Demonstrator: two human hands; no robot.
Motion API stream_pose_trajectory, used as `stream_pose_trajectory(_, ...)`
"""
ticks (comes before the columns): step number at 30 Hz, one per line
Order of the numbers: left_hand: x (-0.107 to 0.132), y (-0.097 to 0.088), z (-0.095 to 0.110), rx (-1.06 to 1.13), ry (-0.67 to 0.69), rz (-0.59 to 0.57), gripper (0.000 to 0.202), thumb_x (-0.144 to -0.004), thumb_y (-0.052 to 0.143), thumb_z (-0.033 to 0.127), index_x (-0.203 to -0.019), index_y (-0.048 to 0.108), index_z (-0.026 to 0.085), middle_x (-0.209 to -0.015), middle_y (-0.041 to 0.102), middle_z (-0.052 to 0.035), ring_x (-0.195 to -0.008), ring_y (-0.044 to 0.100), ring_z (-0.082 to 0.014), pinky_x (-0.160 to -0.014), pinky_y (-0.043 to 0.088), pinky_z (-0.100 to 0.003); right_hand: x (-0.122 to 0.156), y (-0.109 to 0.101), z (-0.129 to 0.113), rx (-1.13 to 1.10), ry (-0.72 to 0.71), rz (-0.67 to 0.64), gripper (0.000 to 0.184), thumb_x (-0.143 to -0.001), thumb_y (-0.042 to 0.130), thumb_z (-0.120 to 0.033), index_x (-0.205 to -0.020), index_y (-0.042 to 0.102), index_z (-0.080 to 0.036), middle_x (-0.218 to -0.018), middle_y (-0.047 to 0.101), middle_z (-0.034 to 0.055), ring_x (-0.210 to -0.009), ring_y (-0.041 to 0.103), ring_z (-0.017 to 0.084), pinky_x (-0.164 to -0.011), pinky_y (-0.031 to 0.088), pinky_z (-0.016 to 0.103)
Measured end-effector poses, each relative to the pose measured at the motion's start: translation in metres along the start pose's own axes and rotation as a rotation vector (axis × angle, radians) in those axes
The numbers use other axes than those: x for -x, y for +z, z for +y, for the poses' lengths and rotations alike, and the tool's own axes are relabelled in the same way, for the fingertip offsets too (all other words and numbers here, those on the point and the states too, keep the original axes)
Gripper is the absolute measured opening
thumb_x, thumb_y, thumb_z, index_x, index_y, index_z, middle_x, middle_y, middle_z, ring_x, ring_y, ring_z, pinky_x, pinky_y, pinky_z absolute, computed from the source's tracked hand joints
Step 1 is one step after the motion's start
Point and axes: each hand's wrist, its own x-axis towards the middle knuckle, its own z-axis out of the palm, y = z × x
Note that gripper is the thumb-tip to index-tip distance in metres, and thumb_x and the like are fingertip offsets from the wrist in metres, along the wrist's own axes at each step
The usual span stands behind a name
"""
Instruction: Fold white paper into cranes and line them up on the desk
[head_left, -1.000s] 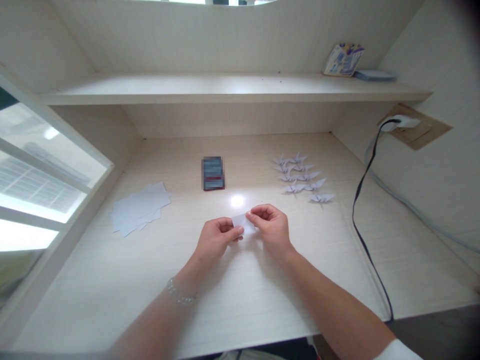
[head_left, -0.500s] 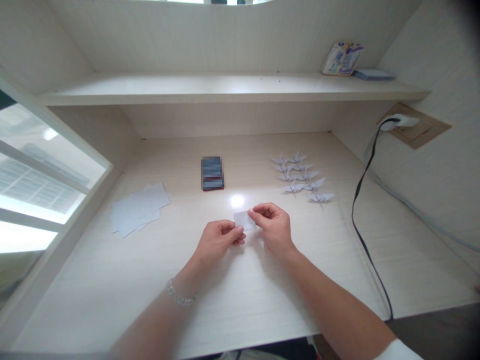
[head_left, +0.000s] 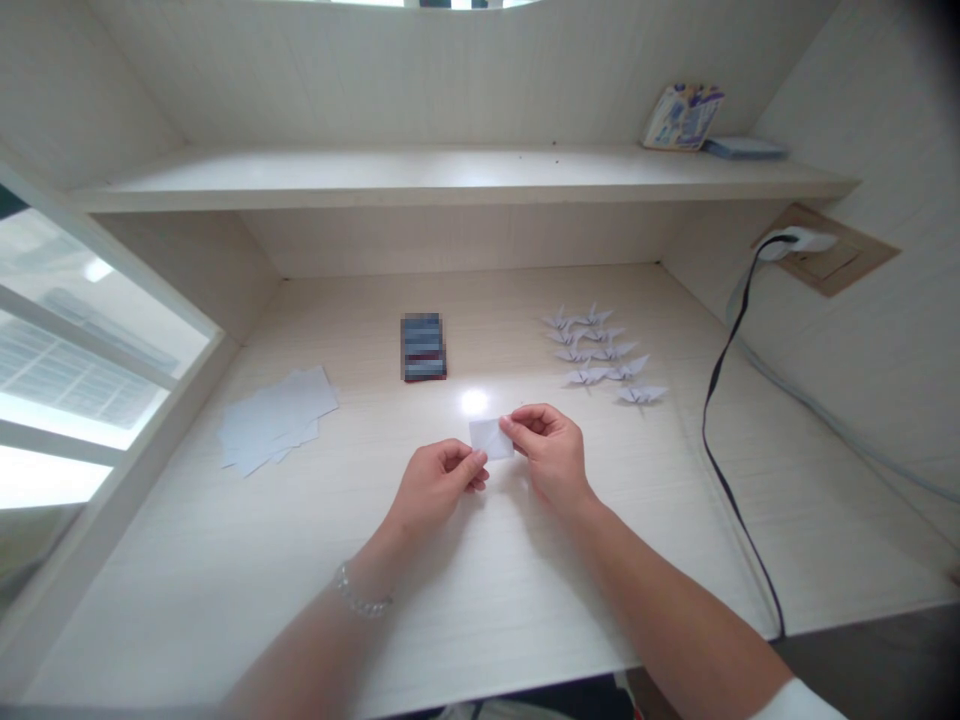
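A small white folded paper square [head_left: 490, 439] is held up a little above the desk between both hands. My left hand [head_left: 444, 476] pinches its lower left corner between thumb and fingers. With thumb and forefinger, my right hand [head_left: 549, 452] grips its upper right side. The fingertips hide parts of the paper's edges. Several folded paper cranes [head_left: 606, 352] stand in rows on the desk, beyond my right hand and to its right. To the left lies a loose, fanned pile of white paper sheets [head_left: 277, 418].
A dark, blurred-out rectangular object [head_left: 424, 347] lies behind the hands on the desk [head_left: 360, 330]. A black cable [head_left: 720, 450] hangs from a wall socket [head_left: 840, 255] across the right side. The shelf [head_left: 450, 170] above carries a colourful packet [head_left: 682, 118] and a flat blue item [head_left: 745, 149].
Both hands keep their hold on the paper. The paper and my right hand have shifted very slightly to the right; slightly more of the square shows. Everything else stays put.
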Motion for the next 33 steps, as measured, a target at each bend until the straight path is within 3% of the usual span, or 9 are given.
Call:
stream_pose_trajectory(4, 0.0015, -0.0019, 0.0016, -0.04, 0.071, 0.007, 0.027, -0.078, 0.057, 0.04, -0.069, 0.06, 0.014, -0.064, 0.064, -0.0036, -0.06, 0.059, -0.0136, -0.06, 0.046, -0.025, -0.0008, -0.0005, -0.0016, -0.051, 0.042, 0.005, 0.024, -0.055, 0.078, -0.026, -0.068, 0.06, -0.017, -0.063, 0.06, -0.002, -0.055, 0.055, 0.011, -0.051, 0.046, 0.024)
stream_pose_trajectory(11, -0.0006, -0.0029, 0.0017, 0.004, 0.061, 0.041, 0.025, -0.075, 0.06, 0.038, -0.074, 0.063, 0.013, -0.066, 0.064, -0.0039, -0.063, 0.057, -0.0132, -0.061, 0.043, -0.023, 0.0011, -0.0002, 0.0023, 0.036, -0.089, -0.018, 0.019, -0.059, 0.076, -0.026, -0.068, 0.062, -0.017, -0.065, 0.062, -0.0003, -0.059, 0.056, 0.011, -0.056, 0.045, 0.024)
stream_pose_trajectory(27, -0.0037, -0.0034, 0.0002, 0.209, 0.055, 0.067, 0.022, -0.075, 0.061, 0.034, -0.069, 0.061, 0.013, -0.062, 0.058, -0.0005, -0.06, 0.055, -0.0107, -0.057, 0.043, -0.021, 0.004, 0.001, 0.0048, 0.064, -0.095, -0.067, 0.018, -0.061, 0.075, -0.025, -0.069, 0.061, -0.017, -0.066, 0.061, -0.0004, -0.06, 0.056, 0.012, -0.056, 0.045, 0.025)
stream_pose_trajectory(33, -0.0041, -0.0036, -0.0016, 0.19, 0.092, 0.111, 0.02, -0.076, 0.061, 0.033, -0.072, 0.062, 0.013, -0.065, 0.057, -0.0006, -0.062, 0.051, -0.0099, -0.057, 0.042, -0.02, 0.0043, 0.0024, 0.004, 0.081, -0.077, -0.072, 0.016, -0.06, 0.075, -0.023, -0.067, 0.061, -0.018, -0.064, 0.062, -0.001, -0.059, 0.056, 0.012, -0.057, 0.045, 0.025)
